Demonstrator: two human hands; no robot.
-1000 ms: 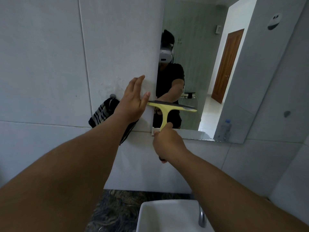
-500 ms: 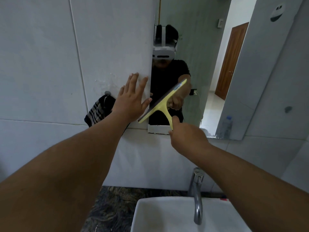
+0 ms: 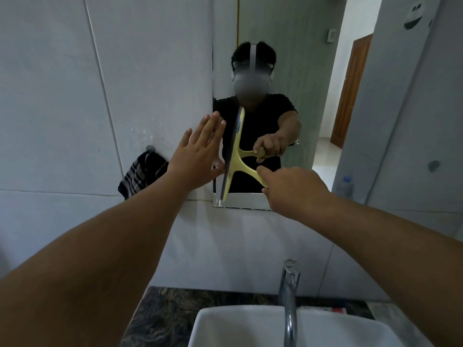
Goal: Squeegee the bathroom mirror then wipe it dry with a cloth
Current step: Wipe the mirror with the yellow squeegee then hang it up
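The wall mirror (image 3: 323,71) hangs above the sink. My right hand (image 3: 293,189) grips the handle of a yellow squeegee (image 3: 235,159). Its dark blade stands almost vertical against the glass, close to the mirror's left edge. My left hand (image 3: 200,151) is flat with fingers spread, pressed on the white tile wall right at that left edge, just left of the blade. A dark striped cloth (image 3: 142,174) hangs from a wall hook (image 3: 149,148) left of my left hand. The mirror reflects a person and the squeegee.
A white basin (image 3: 238,329) and a chrome tap (image 3: 289,296) sit below on a dark marbled counter (image 3: 162,316). A small clear bottle (image 3: 345,186) stands at the mirror's lower right. White tiled walls (image 3: 62,96) surround the mirror.
The squeegee blade turned from level, through a diagonal, to nearly upright at the mirror's left edge. My right hand shifted to the right. My left hand stayed on the wall.
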